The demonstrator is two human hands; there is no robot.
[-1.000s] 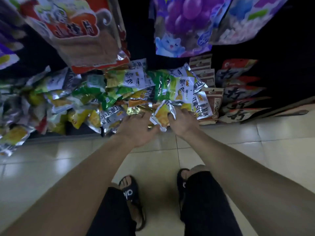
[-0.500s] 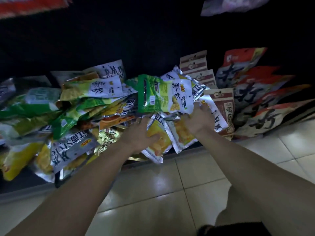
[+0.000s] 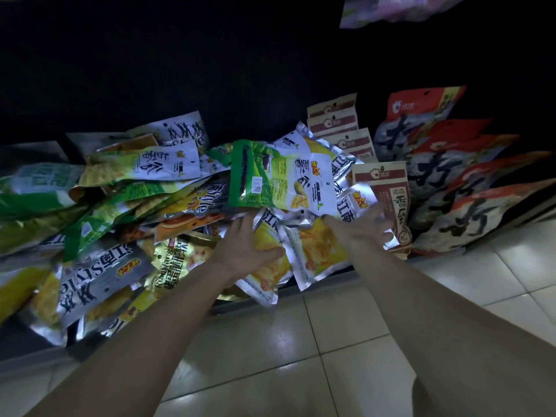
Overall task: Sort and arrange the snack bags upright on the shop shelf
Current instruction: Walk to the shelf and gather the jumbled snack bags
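We hold two yellow bags at the front edge of the bottom shelf, below the green bag. Our left hand fingers clamp one; our right hand fingers spread flat on the other. Pulling them may bring the loose pile down onto the floor.

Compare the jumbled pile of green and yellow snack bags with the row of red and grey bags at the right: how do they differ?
Pose: the green and yellow bags lie flat, overlapping at mixed angles; the red and grey bags lean in one ordered row.
Colour: the pile is green, yellow and silver; the row is red over grey with large black characters.
Contact: both hands reach into the pile; neither touches the row.
Both sit on the bottom shelf, just above the tiled floor.
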